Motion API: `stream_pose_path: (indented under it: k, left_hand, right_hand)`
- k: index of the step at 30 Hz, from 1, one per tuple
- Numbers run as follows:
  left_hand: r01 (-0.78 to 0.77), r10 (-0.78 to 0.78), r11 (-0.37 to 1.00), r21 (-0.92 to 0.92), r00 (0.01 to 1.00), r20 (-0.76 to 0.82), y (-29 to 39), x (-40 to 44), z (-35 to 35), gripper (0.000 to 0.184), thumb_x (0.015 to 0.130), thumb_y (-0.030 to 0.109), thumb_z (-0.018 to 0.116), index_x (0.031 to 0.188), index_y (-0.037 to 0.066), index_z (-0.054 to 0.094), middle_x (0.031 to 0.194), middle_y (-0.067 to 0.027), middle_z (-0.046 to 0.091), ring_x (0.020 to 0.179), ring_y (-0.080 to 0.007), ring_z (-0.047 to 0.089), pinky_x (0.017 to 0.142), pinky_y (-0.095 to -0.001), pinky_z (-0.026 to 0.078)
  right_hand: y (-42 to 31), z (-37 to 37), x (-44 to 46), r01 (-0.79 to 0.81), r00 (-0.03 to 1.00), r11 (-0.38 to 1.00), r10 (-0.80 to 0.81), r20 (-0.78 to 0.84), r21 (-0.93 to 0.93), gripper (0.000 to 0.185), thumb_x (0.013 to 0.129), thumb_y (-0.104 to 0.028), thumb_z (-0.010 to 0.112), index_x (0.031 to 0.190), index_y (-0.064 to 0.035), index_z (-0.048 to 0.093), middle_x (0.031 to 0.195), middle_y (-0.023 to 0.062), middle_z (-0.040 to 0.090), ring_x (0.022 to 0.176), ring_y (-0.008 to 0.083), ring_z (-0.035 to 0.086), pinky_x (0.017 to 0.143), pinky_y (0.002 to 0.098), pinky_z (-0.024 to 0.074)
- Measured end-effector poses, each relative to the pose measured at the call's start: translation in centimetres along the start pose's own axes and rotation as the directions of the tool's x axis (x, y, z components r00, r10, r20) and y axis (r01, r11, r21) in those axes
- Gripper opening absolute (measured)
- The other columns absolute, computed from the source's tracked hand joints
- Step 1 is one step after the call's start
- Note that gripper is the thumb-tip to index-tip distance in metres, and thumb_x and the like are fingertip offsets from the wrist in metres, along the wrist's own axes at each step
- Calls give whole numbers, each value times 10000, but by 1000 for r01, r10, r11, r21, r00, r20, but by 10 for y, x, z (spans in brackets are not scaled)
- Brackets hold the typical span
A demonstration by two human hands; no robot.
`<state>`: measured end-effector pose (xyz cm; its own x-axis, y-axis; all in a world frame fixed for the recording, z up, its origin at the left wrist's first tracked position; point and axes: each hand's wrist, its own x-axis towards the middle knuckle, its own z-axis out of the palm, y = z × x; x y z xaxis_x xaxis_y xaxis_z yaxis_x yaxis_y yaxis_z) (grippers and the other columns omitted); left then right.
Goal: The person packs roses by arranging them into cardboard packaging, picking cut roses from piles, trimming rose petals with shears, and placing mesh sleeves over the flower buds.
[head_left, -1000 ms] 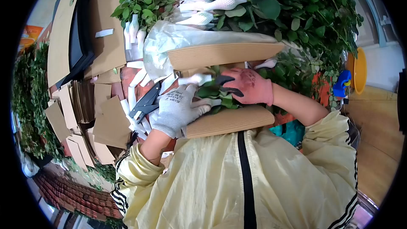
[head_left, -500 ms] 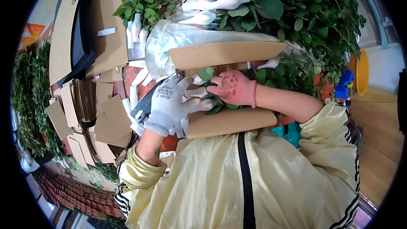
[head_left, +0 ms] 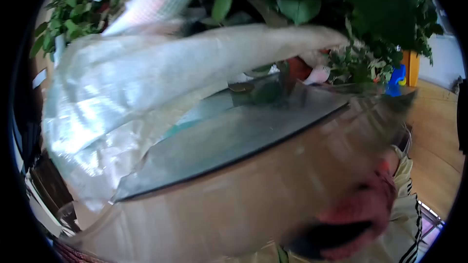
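Observation:
My right hand [head_left: 363, 214], in a pink glove and smeared by motion, is low at the right. Its fingers curl round a dark object [head_left: 336, 234] too blurred to name. Beside it, a wide brown sheet [head_left: 229, 209], blurred and partly see-through, spans the foreground close to the camera. Above this lies a grey-green panel [head_left: 234, 136] with a dark lower edge. Crumpled clear plastic film [head_left: 112, 87] covers much of the left and upper middle. My left hand is out of sight. The flower bundle seen earlier is hidden.
Net-sleeved flower heads [head_left: 168, 0] lie at the top, with leafy green stems [head_left: 302, 7] reaching across to the right. A smaller sleeved flower head [head_left: 319, 74] shows past the film. A blue object [head_left: 397, 80] and wooden floor [head_left: 436, 151] are at the right.
The view has swung much closer to the film. My right hand has left the flower bundle and moved down and right. My left hand has gone from view. The brown sheet now fills the foreground.

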<state>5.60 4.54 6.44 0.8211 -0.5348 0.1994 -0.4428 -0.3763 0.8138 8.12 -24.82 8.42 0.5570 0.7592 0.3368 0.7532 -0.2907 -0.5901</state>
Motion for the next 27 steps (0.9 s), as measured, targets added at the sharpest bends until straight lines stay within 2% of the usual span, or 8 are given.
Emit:
stream_pose_path:
  k: [11, 14, 17, 18, 20, 21, 24, 27]
  left_hand:
    - [98, -91, 995, -15, 967, 239, 8, 18, 0, 497, 666, 449, 691, 889, 9, 634, 798, -137, 586, 692, -282, 559, 786, -402, 447]
    - [99, -93, 995, -10, 962, 258, 11, 21, -2, 493, 662, 440, 694, 899, 12, 638, 809, -137, 583, 711, -284, 560, 789, -404, 443]
    - [115, -112, 993, 7, 953, 282, 18, 22, -2, 491, 658, 432, 697, 910, 14, 642, 819, -138, 581, 730, -286, 560, 792, -406, 440]
    - [122, -123, 992, 20, 949, 291, 22, 22, -2, 490, 657, 429, 698, 913, 15, 643, 822, -138, 580, 736, -286, 561, 793, -406, 439]
    - [148, -163, 986, 71, 935, 315, 28, 22, 1, 489, 654, 423, 701, 920, 17, 645, 829, -138, 578, 748, -287, 561, 795, -408, 436]
    - [154, -184, 981, 118, 930, 319, 32, 19, 5, 488, 653, 421, 702, 923, 18, 646, 833, -138, 577, 754, -288, 561, 796, -408, 435]
    - [157, -212, 951, 268, 958, 193, 18, 10, 34, 561, 634, 339, 737, 1074, 32, 575, 1032, -150, 548, 962, -334, 523, 863, -416, 401]
    - [153, -243, 905, 398, 952, 188, 7, 14, 49, 387, 614, 284, 737, 909, 80, 590, 981, -89, 546, 917, -297, 512, 795, -408, 415]
  right_hand:
    - [-21, 25, -3, -135, 882, 990, 134, -451, 30, 442, 450, -134, 797, 858, -65, 643, 920, 214, 610, 809, 336, 605, 632, 382, 506]
    - [-37, 19, 18, -330, 902, 944, 324, -284, 29, 195, 485, -224, 732, 672, -253, 683, 901, 5, 625, 864, 293, 598, 620, 390, 476]
    - [-20, 36, 20, -251, 803, 957, 121, -584, -147, 273, 568, -165, 748, 822, -156, 646, 899, 64, 634, 751, 321, 638, 584, 400, 501]
    - [-9, 21, 24, -200, 960, 972, 169, -221, -124, 372, 596, -177, 684, 955, -129, 600, 984, 96, 606, 815, 291, 617, 647, 379, 496]
    - [0, 16, 26, -155, 967, 974, 183, 178, -165, 473, 640, -174, 612, 1098, -86, 532, 1064, 129, 578, 891, 264, 596, 742, 359, 484]
    - [5, 27, 19, -137, 968, 959, 183, 171, -246, 468, 657, -159, 605, 1107, -72, 511, 1060, 130, 577, 903, 268, 596, 775, 359, 477]
    - [24, 54, 11, -376, 912, 926, 363, 192, 32, 391, 705, -104, 584, 1087, -54, 516, 1020, 127, 594, 911, 314, 583, 799, 396, 463]
    - [38, 60, 13, -523, 824, 850, 484, 295, 65, 389, 722, -79, 578, 1105, -62, 513, 1017, 113, 610, 935, 317, 577, 813, 393, 458]
